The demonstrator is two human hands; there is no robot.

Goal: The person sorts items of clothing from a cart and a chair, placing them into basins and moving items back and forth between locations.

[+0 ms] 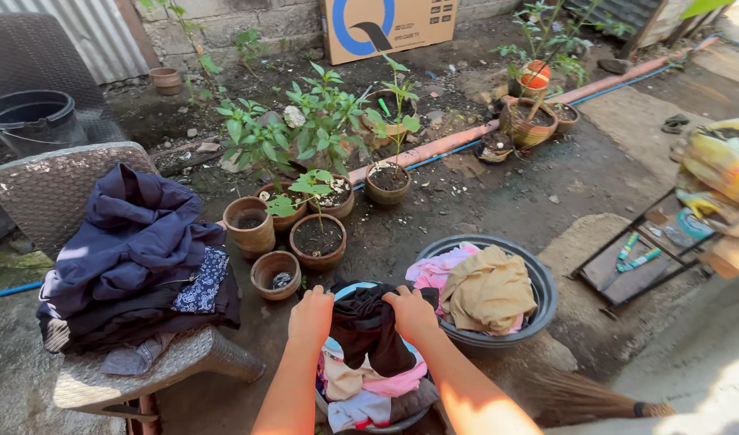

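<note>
Both hands, the left hand (311,316) and right hand (411,312), are gripping a dark garment (368,332) hanging lengthwise between them over the basin (334,350).

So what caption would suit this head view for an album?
Both hands, left hand and right hand, grip a dark garment over a laundry-filled basin beside potted plants.

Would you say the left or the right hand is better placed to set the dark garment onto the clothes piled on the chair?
Probably the left hand: it grips the dark garment on the side nearer the chair, while the right hand would cross over.
</note>
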